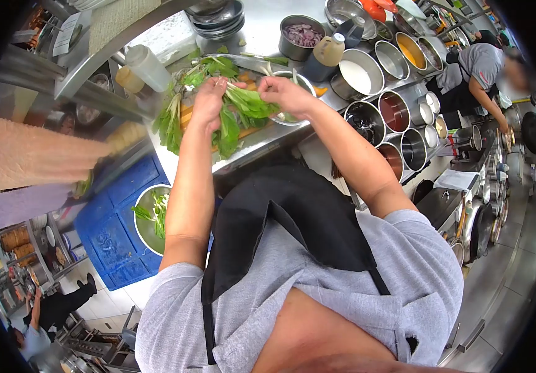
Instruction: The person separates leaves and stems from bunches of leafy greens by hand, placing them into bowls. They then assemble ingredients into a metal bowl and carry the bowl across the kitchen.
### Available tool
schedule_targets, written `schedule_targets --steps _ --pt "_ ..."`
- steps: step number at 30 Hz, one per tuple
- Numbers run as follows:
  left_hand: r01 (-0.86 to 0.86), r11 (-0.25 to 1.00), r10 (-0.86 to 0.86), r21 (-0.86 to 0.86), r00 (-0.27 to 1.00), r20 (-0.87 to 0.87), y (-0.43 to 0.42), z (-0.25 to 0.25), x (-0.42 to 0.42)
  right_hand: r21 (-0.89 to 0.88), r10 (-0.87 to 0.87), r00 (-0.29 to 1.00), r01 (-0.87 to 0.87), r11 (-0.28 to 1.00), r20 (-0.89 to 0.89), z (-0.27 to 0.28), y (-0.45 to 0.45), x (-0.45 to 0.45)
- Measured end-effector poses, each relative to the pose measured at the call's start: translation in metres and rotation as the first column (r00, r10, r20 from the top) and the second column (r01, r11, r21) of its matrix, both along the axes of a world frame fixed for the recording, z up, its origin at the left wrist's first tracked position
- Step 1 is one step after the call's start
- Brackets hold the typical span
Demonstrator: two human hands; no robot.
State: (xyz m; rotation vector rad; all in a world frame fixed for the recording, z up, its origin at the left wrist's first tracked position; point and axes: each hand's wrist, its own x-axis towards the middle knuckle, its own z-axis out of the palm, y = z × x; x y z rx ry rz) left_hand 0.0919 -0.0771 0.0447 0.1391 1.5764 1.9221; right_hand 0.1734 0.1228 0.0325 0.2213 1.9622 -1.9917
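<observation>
My left hand (210, 104) is closed around the pale stems of a bunch of leafy greens (249, 102) above the counter. At the leaf side of the bunch, my right hand (288, 96) has its fingers pinched together; whether a leaf is between them is hard to see. More leafy greens (169, 121) lie to the left, over a yellowish-brown board (186, 114) that they mostly cover. A metal bowl (299, 118) sits under my right hand, partly hidden by it.
Behind my hands stand a pot of chopped purple onions (302, 36) and a squeeze bottle (146, 67). Several pots, including one of white contents (356, 76), line the right. A bowl of cut greens (150, 233) rests on a blue lid (109, 248). A co-worker (476, 68) works at right.
</observation>
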Motion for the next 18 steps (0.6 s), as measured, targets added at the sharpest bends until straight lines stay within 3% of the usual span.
schedule_targets --steps 4,6,8,10,11,12,13,14,15,16,17,18 --pt "-0.087 0.990 0.097 0.113 0.992 -0.083 0.023 -0.009 0.002 0.032 0.012 0.999 -0.013 0.999 0.044 0.017 -0.006 0.011" --pt "-0.081 0.988 0.096 0.133 0.989 -0.114 0.035 -0.008 0.003 -0.067 -0.027 0.983 0.039 0.997 0.180 0.027 -0.013 0.016" --pt "-0.078 0.985 0.109 0.154 0.973 -0.206 0.043 -0.006 0.006 -0.032 -0.013 0.985 0.019 0.999 0.173 0.001 -0.008 0.011" --pt "-0.083 0.979 0.119 0.188 0.975 -0.190 0.050 -0.001 0.010 0.071 -0.062 0.994 0.056 0.996 0.088 -0.006 -0.007 0.011" --pt "-0.142 0.961 0.181 0.239 0.972 -0.152 0.054 -0.003 0.011 0.095 -0.178 0.976 0.191 0.977 -0.125 -0.012 -0.015 0.012" --pt "-0.200 0.937 0.240 0.286 0.964 -0.112 0.058 -0.006 0.013 0.095 -0.184 0.975 0.196 0.976 -0.126 -0.018 -0.019 0.010" --pt "-0.194 0.938 0.234 0.286 0.966 -0.113 0.065 -0.008 0.016 0.183 -0.273 0.931 0.320 0.929 -0.242 -0.023 -0.023 0.008" --pt "-0.248 0.875 0.301 0.415 0.951 -0.067 0.074 -0.010 0.021 0.255 -0.344 0.867 0.446 0.858 -0.361 -0.028 -0.027 0.005" --pt "-0.300 0.791 0.361 0.534 0.933 -0.011 0.080 -0.010 0.023 0.180 -0.471 0.807 0.554 0.813 -0.356 -0.031 -0.031 0.000" --pt "-0.297 0.789 0.359 0.538 0.933 -0.011 0.082 -0.002 0.024 0.183 -0.471 0.805 0.556 0.811 -0.359 -0.043 -0.019 -0.007" --pt "-0.343 0.761 0.477 0.551 0.872 -0.116 0.082 0.007 0.025 -0.030 -0.622 0.780 0.621 0.783 -0.075 -0.054 -0.002 -0.017" --pt "-0.378 0.733 0.576 0.565 0.788 -0.220 0.079 0.021 0.026 -0.218 -0.665 0.707 0.707 0.673 0.241 -0.062 0.011 -0.019"
